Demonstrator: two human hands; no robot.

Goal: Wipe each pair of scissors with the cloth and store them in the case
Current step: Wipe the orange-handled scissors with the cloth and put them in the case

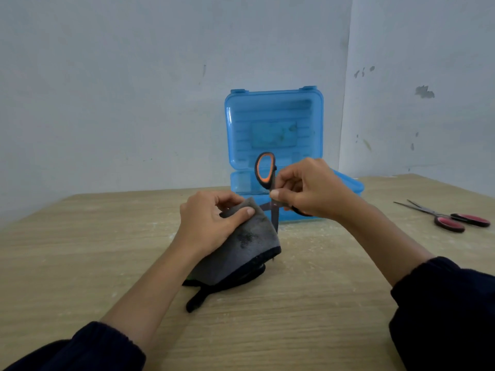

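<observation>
- Two pairs of scissors: one black pair with orange-lined handles [267, 180], one slim metal pair with black-and-red handles [447, 216].
- One grey cloth with a black edge [249, 250].
- One translucent blue plastic case with its hinged lid up [273, 127].
- Two hands: a left hand [211, 220] and a right hand [310, 188].
- Two dark sleeves [450, 303].
- One light wooden worktop [80, 250].
</observation>
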